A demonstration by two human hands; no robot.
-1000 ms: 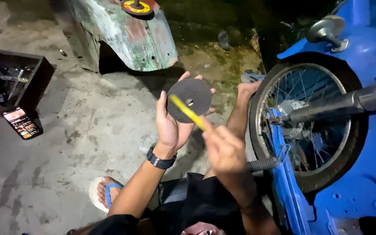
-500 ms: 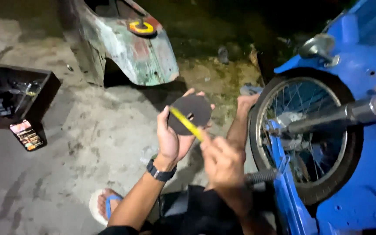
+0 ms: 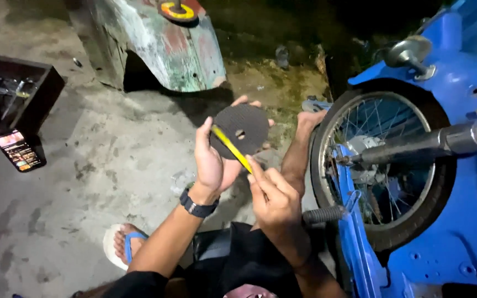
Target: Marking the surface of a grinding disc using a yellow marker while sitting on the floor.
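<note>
My left hand point(image 3: 212, 165) grips a dark round disc point(image 3: 242, 130), just left of the spoked wheel point(image 3: 385, 165). My right hand point(image 3: 276, 200) pinches a yellow stick point(image 3: 231, 149) laid across the disc.

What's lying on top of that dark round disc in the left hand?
A yellow measuring tape lies across the disc, drawn by the right hand; the centre hole stays visible. The left hand hides the disc's lower-left edge.

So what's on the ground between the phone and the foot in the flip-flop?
Nothing, going by the head view: between the lit phone and the sandalled foot there is only bare, stained concrete floor. The dark toolbox sits above the phone, off that stretch.
</note>
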